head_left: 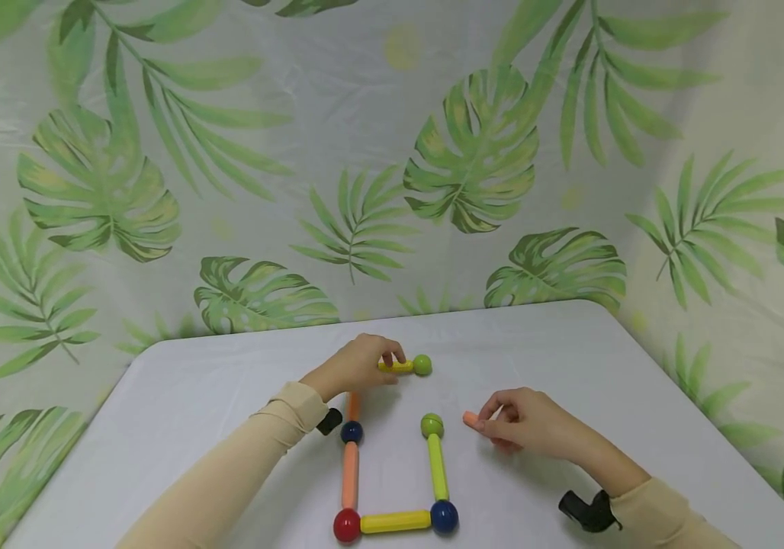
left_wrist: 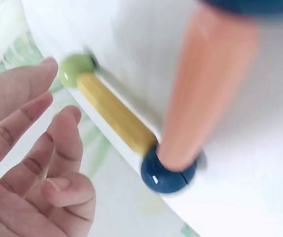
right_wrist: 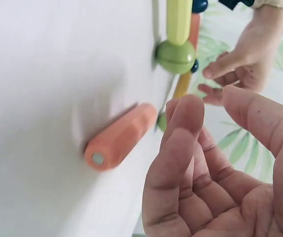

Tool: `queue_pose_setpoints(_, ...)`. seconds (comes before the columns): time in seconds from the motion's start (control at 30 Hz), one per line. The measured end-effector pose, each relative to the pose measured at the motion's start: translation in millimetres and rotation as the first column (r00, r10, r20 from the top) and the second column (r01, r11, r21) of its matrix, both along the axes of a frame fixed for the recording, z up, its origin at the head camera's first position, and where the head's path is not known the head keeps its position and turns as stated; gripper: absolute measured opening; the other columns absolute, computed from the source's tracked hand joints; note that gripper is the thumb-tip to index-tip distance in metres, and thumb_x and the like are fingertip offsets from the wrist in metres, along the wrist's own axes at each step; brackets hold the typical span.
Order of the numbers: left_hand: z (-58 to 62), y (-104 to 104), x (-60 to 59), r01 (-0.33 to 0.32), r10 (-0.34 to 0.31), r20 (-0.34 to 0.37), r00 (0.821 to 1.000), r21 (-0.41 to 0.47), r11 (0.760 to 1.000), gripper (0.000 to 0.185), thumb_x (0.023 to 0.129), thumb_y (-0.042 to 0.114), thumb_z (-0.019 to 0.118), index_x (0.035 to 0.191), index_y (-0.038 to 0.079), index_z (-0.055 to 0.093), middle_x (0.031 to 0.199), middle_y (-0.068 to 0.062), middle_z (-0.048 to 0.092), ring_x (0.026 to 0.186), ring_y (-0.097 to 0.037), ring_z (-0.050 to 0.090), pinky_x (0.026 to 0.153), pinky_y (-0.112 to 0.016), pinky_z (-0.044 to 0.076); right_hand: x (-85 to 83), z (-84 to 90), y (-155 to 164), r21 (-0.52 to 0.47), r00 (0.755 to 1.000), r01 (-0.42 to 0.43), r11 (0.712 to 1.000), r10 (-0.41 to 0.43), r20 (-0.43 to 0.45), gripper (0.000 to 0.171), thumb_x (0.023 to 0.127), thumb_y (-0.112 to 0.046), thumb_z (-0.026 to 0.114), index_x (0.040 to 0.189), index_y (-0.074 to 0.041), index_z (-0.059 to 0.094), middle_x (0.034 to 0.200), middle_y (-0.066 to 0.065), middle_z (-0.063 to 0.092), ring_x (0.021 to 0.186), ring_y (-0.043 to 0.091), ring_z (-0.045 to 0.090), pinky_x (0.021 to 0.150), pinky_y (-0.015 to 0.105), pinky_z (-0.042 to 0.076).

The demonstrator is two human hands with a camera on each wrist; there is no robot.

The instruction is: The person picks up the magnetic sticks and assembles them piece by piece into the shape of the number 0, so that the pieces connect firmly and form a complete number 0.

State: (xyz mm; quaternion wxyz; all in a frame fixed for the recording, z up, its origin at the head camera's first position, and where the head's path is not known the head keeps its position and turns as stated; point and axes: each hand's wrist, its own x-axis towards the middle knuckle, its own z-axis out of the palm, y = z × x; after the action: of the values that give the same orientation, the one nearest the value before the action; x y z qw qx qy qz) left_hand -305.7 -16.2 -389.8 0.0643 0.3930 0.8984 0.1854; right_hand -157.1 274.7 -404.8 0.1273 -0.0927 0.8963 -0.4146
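My left hand [head_left: 359,363] hovers over a yellow magnetic rod [left_wrist: 114,111] at the far side of the table, fingers loosely bent and apart from it in the left wrist view. That rod joins a green ball [head_left: 422,364] to a dark blue ball [left_wrist: 168,170]. An orange rod [left_wrist: 208,89] runs from this blue ball toward the near side. At right, my right hand [head_left: 532,424] is beside a loose orange rod [right_wrist: 120,137] lying on the table. Its thumb and fingers are parted, and the right wrist view shows nothing held between them.
The joined shape continues nearer me: a blue ball [head_left: 351,433], a salmon rod [head_left: 350,474], a red ball [head_left: 347,526], a yellow rod [head_left: 395,521], another blue ball [head_left: 444,517], a lime rod [head_left: 437,467] and a green ball [head_left: 432,425]. A leaf-patterned curtain [head_left: 351,152] hangs behind the white table [head_left: 536,343].
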Motion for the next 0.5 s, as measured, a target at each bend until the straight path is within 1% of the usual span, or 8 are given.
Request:
queue_pose_setpoints(0.1,1.0,-4,-5.5,-0.038,0.038,-0.034,0.999,-0.014,0.999,0.027,0.094,0.013,0.084,0.120,0.009,0.077,0.109,-0.012,0.075,0.106,-0.032,0.070,0.094,-0.046,0.057,-2.7,-0.8,4,0.061,0.999,0.023,0.998,-0.020,-0.048,0.018,0.097,-0.024,0.077,0.106,-0.009,0.073,0.075,0.001,0.067,0.065,0.016,0.058,0.057,0.026,0.046)
queue_pose_setpoints(0.2,-1.6,-8,-10.5,-0.063,0.060,-0.066,0.996,-0.037,0.997,0.030,0.094,0.014,0.084,0.122,0.009,0.076,0.112,-0.014,0.075,0.106,-0.032,0.069,0.094,-0.047,0.057,-5.7,-1.5,9,0.120,0.995,0.054,0.991,-0.043,-0.087,0.022,0.097,-0.028,0.080,0.107,-0.010,0.073,0.078,0.000,0.064,0.067,0.015,0.055,0.057,0.026,0.043)
queue_pose_setpoints(0.37,-8.0,-13,-16.9,-0.100,0.092,-0.106,0.990,-0.071,0.992,0.034,0.093,0.018,0.086,0.125,0.012,0.077,0.117,-0.013,0.076,0.111,-0.032,0.069,0.094,-0.053,0.057,-10.1,-3.5,15,0.160,0.993,0.082,0.984,-0.067,-0.099,0.024,0.095,-0.030,0.082,0.105,-0.010,0.073,0.081,0.000,0.063,0.068,0.015,0.054,0.058,0.027,0.043)
queue_pose_setpoints(0.5,-11.6,-17,-20.3,-0.118,0.110,-0.107,0.988,-0.072,0.990,0.034,0.093,0.020,0.086,0.126,0.014,0.077,0.119,-0.011,0.076,0.114,-0.034,0.069,0.094,-0.060,0.056,-11.8,-5.7,19,0.179,0.995,0.072,0.981,-0.058,-0.079,0.026,0.094,-0.030,0.082,0.106,-0.010,0.072,0.079,0.000,0.061,0.066,0.014,0.052,0.058,0.027,0.042)
